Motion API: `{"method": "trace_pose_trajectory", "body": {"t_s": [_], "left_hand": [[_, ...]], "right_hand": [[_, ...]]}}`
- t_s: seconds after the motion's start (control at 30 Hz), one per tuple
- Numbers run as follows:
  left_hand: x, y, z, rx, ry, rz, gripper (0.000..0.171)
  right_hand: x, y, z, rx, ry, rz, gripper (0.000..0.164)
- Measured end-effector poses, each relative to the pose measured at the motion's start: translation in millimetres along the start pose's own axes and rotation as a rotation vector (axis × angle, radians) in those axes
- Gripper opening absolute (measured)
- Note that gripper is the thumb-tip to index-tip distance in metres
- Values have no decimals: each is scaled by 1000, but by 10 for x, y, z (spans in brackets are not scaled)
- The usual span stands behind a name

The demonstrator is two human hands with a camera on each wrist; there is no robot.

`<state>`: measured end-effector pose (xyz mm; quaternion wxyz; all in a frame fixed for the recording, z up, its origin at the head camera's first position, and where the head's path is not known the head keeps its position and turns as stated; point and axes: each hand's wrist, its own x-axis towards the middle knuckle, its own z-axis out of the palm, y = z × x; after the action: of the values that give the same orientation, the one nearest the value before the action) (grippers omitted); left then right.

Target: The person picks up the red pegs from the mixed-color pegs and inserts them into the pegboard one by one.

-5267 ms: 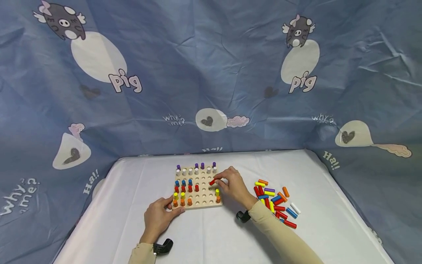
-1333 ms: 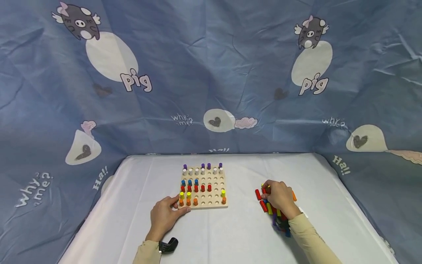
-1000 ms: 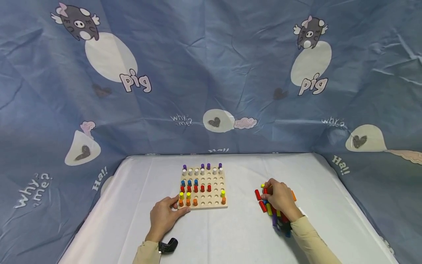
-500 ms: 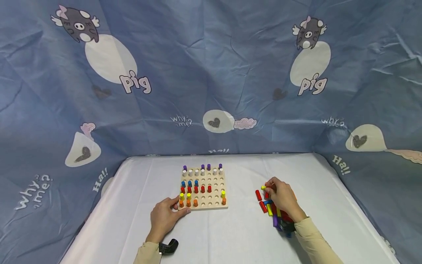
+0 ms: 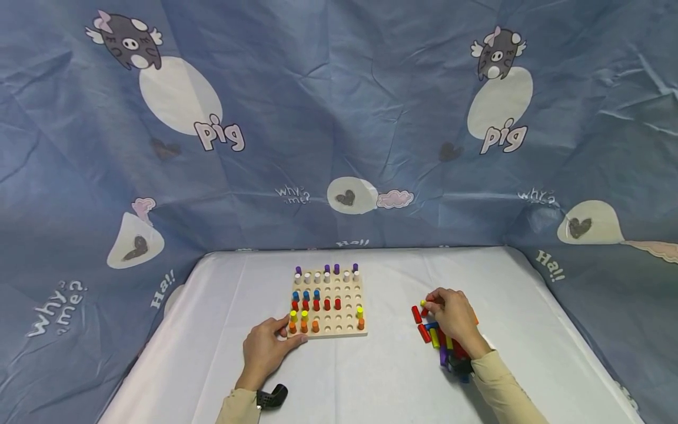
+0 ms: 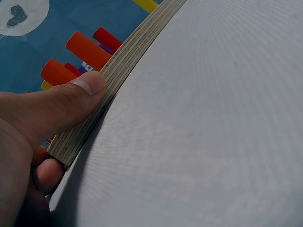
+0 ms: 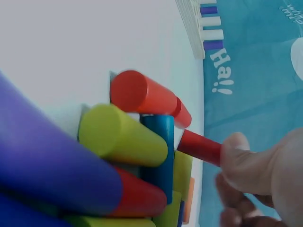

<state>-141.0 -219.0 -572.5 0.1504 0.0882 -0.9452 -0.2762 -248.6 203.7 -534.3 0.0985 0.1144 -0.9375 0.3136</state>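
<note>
In the head view, my left hand (image 5: 263, 348) grips the near left corner of a wooden pegboard (image 5: 339, 336). Its thumb lies on the board's layered edge (image 6: 137, 47) in the left wrist view, fingers at the corner below. Coloured pegs stand in rows: purple and white at the back, then blue, red, yellow and orange in front. Over a loose heap to the right is my right hand (image 5: 452, 312), which pinches a red peg (image 7: 201, 146) between thumb and fingers. Under the hand lie a yellow peg (image 7: 123, 137), a blue peg (image 7: 161, 158) and several others.
A white cloth (image 5: 381, 377) covers the table. Behind it hangs a blue printed curtain (image 5: 339, 118). The right hand and sleeve (image 5: 503, 383) hide part of the peg heap. A black wrist camera (image 5: 272, 396) sits on the left wrist.
Earlier my right hand held a red peg over the board; that row now has one more red peg. The right hand moved right to the heap. My left hand stays on the board.
</note>
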Motion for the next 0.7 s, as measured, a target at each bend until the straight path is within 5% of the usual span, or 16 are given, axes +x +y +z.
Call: {"method": "trace_pose_trajectory", "body": {"t_s": [0.7], "left_hand": [[-9, -15, 15, 17, 2, 7, 77]], "right_hand": [[54, -242, 177, 156, 175, 28, 10]]}}
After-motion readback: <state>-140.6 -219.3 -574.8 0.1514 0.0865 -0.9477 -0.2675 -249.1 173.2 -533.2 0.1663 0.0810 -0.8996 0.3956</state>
